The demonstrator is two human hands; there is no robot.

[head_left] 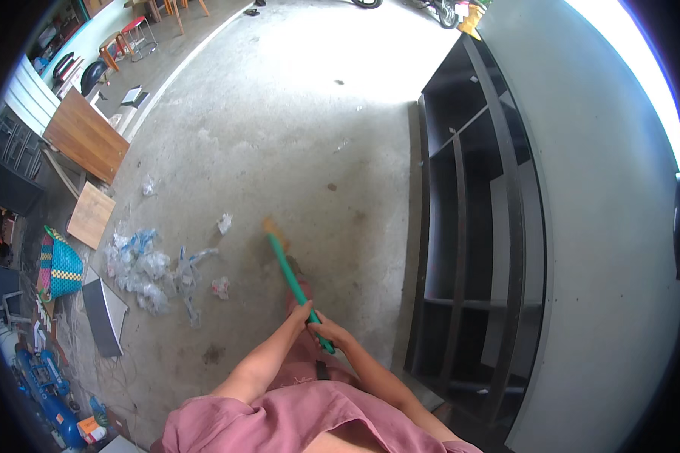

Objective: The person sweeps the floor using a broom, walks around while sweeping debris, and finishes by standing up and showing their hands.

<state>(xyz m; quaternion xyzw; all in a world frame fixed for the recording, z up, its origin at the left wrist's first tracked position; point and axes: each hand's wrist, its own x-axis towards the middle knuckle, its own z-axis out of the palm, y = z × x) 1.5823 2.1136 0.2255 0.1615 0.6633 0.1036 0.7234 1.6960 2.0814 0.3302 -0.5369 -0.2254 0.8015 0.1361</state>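
A broom (pixel 288 272) with a long green handle slants away from my body. Its far end is tan and blurred, low over or on the concrete floor. My left hand (pixel 301 313) is wrapped round the handle, and just nearer to me my right hand (pixel 328 330) grips it too, close to the handle's end. To the left of the broom lies a loose heap of clear and bluish plastic bags (pixel 151 268). Small crumpled pieces lie between the heap and the broom, among them a white scrap (pixel 225 223) and a reddish-white wrapper (pixel 220 288).
A dark shelf unit (pixel 461 226) runs along the right side. On the left stand a woven basket (pixel 60 264), wooden boards (pixel 88 136), a grey panel (pixel 106 317) and a blue machine (pixel 49 396). Stools (pixel 137 34) are at the far left, motorbikes (pixel 446 13) at the far end.
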